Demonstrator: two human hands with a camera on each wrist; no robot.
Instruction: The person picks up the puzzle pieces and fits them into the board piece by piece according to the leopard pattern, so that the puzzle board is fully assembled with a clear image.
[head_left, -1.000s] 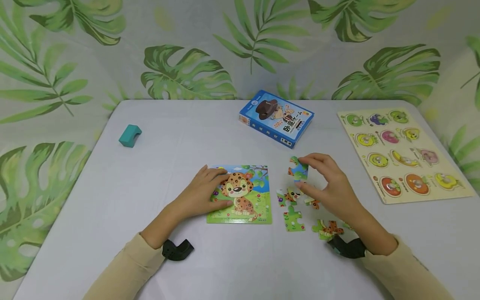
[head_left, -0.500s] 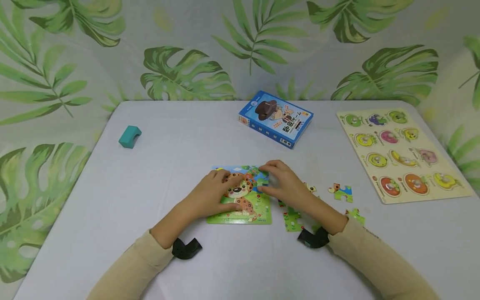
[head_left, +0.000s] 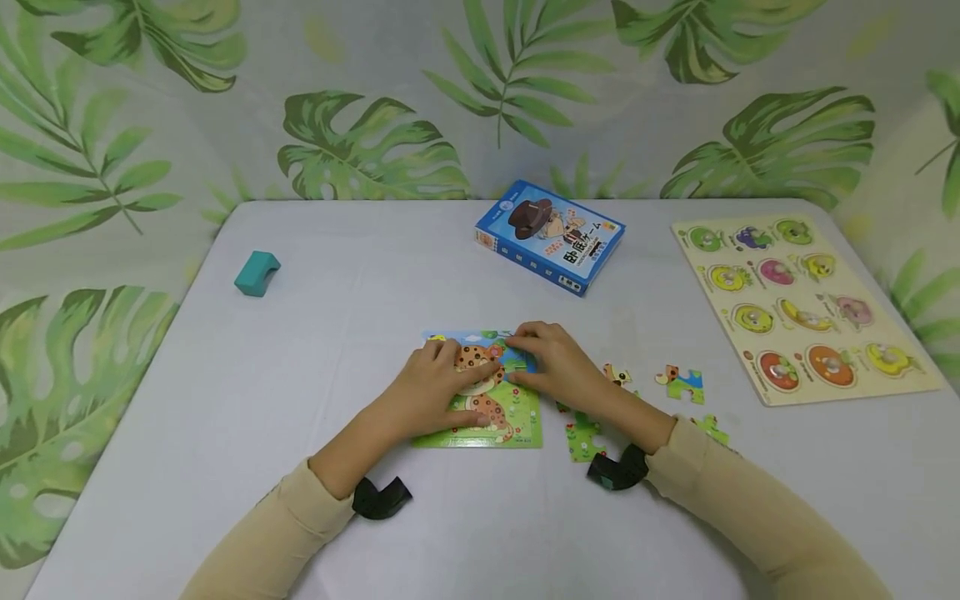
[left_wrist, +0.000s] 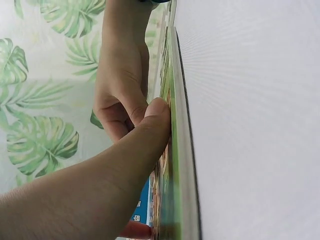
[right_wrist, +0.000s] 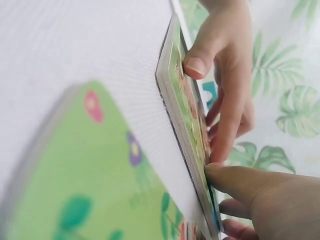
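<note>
A jigsaw puzzle board (head_left: 521, 425) with a spotted leopard cub lies in front of me. My left hand (head_left: 423, 392) rests over its left side, fingers and thumb touching the picture. At the board's upper right corner my right hand (head_left: 562, 367) holds a blue and green puzzle piece (head_left: 516, 362) between thumb and fingers, against the board. The hand partly covers that piece. Both hands touch the board (right_wrist: 185, 120) in the right wrist view. In the left wrist view my left thumb (left_wrist: 157, 112) presses near its edge.
Loose puzzle pieces lie right of the board, among them a blue one (head_left: 684, 384) and a green one (head_left: 583, 437); my right forearm hides some. Behind stand a blue card box (head_left: 551, 237), a teal block (head_left: 257, 273) and a wooden fruit board (head_left: 806, 308).
My right hand has carried the puzzle piece left, from above the loose pieces to the board's upper right corner. My left hand has shifted slightly right over the board.
</note>
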